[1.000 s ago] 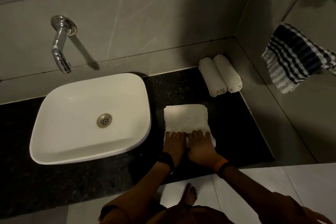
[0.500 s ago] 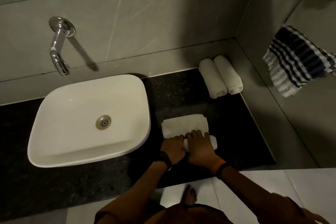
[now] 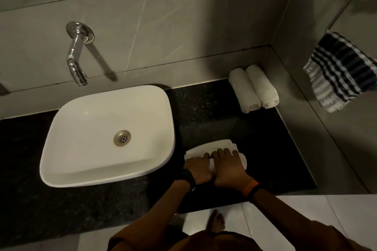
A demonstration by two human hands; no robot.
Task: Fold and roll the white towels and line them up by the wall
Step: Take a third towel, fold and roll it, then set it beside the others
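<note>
A white towel (image 3: 212,146) lies on the black counter (image 3: 214,112) right of the basin, mostly rolled, with a short flat strip left at its far side. My left hand (image 3: 199,168) and my right hand (image 3: 228,166) press side by side on the roll, fingers curled over it. Two rolled white towels (image 3: 254,88) lie side by side in the back right corner, their far ends touching the back wall.
A white basin (image 3: 108,134) fills the counter's left half, with a chrome spout (image 3: 76,57) on the wall above. A checked cloth (image 3: 342,71) hangs from a rail on the right wall. My bare foot (image 3: 217,223) stands on the floor tiles below.
Both hands have rolled the towel away from me; the flat part beyond my fingers has shrunk from a wide square to a narrow strip and the roll is thicker.
</note>
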